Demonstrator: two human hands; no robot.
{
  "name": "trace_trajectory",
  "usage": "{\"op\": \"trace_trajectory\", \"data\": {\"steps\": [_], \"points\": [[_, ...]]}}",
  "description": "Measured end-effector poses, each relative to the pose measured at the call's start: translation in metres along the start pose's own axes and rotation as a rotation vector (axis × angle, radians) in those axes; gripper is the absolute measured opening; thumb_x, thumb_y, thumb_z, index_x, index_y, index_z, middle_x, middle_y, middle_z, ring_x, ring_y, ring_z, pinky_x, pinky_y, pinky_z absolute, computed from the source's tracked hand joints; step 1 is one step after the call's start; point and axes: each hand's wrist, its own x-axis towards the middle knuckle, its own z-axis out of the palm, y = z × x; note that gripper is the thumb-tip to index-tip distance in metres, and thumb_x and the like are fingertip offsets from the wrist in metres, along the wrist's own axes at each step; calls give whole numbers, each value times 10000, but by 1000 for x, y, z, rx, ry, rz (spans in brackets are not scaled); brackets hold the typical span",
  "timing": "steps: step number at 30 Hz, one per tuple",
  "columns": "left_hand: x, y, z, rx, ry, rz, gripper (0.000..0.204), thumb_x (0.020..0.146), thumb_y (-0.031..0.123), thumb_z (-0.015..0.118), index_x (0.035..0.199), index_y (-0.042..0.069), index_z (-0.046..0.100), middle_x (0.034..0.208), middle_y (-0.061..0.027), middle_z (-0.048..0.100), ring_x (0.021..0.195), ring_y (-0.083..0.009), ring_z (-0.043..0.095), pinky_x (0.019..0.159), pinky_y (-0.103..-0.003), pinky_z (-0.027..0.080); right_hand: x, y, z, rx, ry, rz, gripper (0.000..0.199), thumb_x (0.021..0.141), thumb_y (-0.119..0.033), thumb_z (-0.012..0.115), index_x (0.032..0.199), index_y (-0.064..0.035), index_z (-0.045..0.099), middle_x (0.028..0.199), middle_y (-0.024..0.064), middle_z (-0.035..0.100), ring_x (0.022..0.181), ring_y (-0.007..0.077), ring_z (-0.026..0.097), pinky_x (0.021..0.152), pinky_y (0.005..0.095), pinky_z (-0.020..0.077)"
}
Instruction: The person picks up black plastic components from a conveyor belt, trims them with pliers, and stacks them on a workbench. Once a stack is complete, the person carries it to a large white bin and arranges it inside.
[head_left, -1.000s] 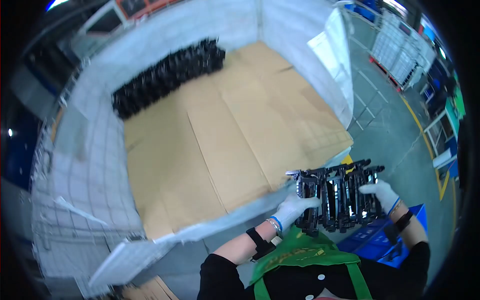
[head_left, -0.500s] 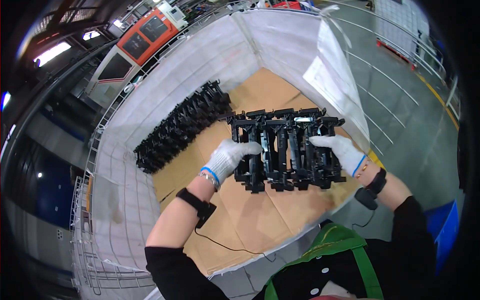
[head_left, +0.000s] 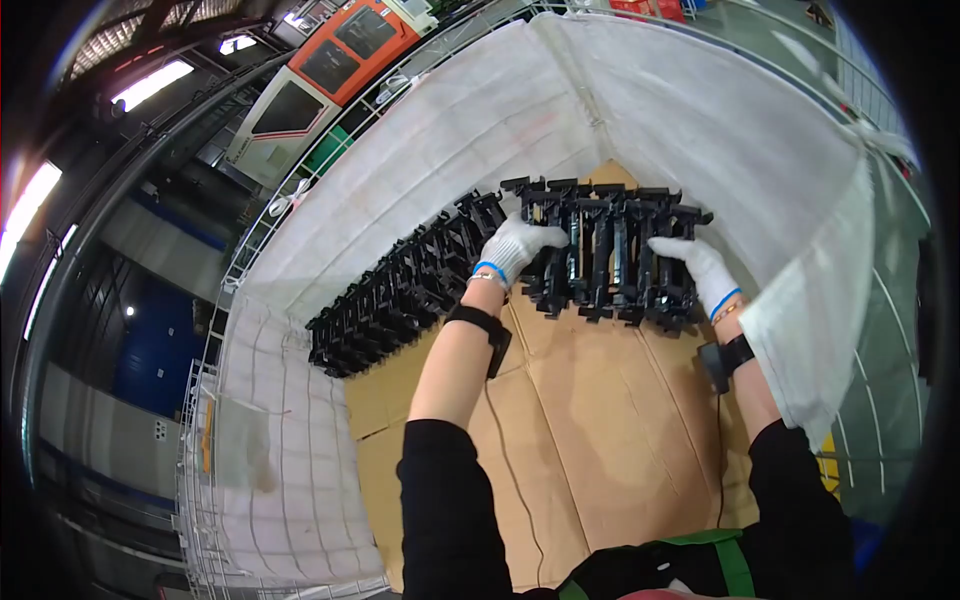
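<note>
right, a bunch of black plastic frames (head_left: 612, 255) sits between the two hands, side by side like slats, over the far part of the box floor. the left hand (head_left: 520, 248), in a white glove, is partly closed round the bunch's left end, thumb laid across the near side; the right hand (head_left: 700, 270), gloved too, grips the right end the same way. the fingers beneath are hidden, and whether the bunch bears on the floor i can't tell. just left of the left hand runs a long row of matching black frames (head_left: 400, 290), standing along the box's side. below both hands spreads brown cardboard (head_left: 590, 430), covering the floor. beyond them rises a white cloth lining (head_left: 440, 135), and a loose white flap (head_left: 815, 330) hangs over the forearm behind the right hand. well past the left hand, outside, stands an orange and white machine (head_left: 355, 55).
</note>
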Motion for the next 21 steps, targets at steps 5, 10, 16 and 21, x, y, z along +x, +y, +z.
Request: {"op": "trace_trajectory", "data": {"steps": [5, 10, 16, 21], "points": [[83, 3, 5, -36, 2, 1, 660, 641, 411, 856, 1141, 0, 729, 1132, -137, 734, 1001, -264, 675, 915, -358, 530, 85, -29, -31, -143, 1, 6, 252, 891, -159, 771, 1125, -69, 747, 1007, 88, 774, 820, 249, 740, 772, 425, 632], [152, -15, -1, -56, 4, -9, 571, 648, 403, 847, 1059, 13, 774, 1102, -134, 728, 948, -266, 659, 883, -374, 529, 115, -43, -2, -281, 58, -55, 292, 884, -202, 782, 1146, -76, 748, 1031, 85, 775, 850, 233, 736, 816, 399, 614], [190, -52, -11, -137, 46, -114, 557, 673, 421, 823, 1042, 6, 774, 1079, -132, 703, 939, -259, 626, 856, -382, 516, 177, -46, 5, -377, 67, 34, 329, 881, -243, 796, 1158, -70, 753, 1037, 79, 773, 863, 204, 728, 863, 365, 586], [201, -64, -7, -102, 150, -209, 625, 707, 483, 778, 1107, 3, 765, 1166, -165, 715, 1038, -288, 660, 905, -403, 521, 251, -49, -7, -699, 123, -40, 352, 863, -277, 829, 1124, -46, 781, 1078, 72, 775, 901, 181, 717, 901, 339, 557]]}}
